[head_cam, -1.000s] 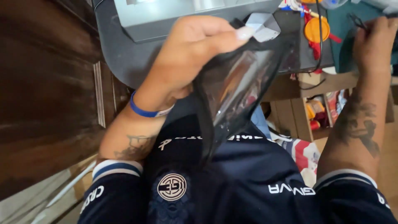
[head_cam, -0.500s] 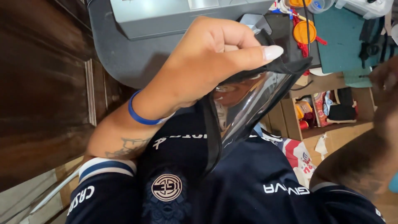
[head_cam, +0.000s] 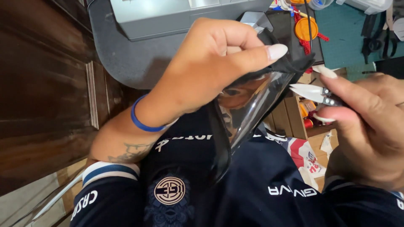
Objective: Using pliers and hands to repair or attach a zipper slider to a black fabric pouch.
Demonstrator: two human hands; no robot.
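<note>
Clear plastic pouch (head_cam: 252, 96) with black edging is hanging at chest height, pinched at its top by the left hand (head_cam: 210, 67), while the right hand (head_cam: 366, 126) is gripping small snips (head_cam: 315, 94) just beside it, above a grey table (head_cam: 126, 54).

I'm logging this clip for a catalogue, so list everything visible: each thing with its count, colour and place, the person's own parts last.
clear plastic pouch with black fabric trim: one, clear and black, centre, pinched in the left hand
small thread snips with pale blades: one, silver-white, right of centre, in the right hand
grey machine housing: one, grey, top centre
dark grey tabletop: one, upper left
orange round lid: one, orange, top right
green cutting mat: one, green, top right
dark wooden floor: brown, left
blue wristband: one, left wrist
navy jersey: one, bottom
left hand: centre
right hand: right
</note>
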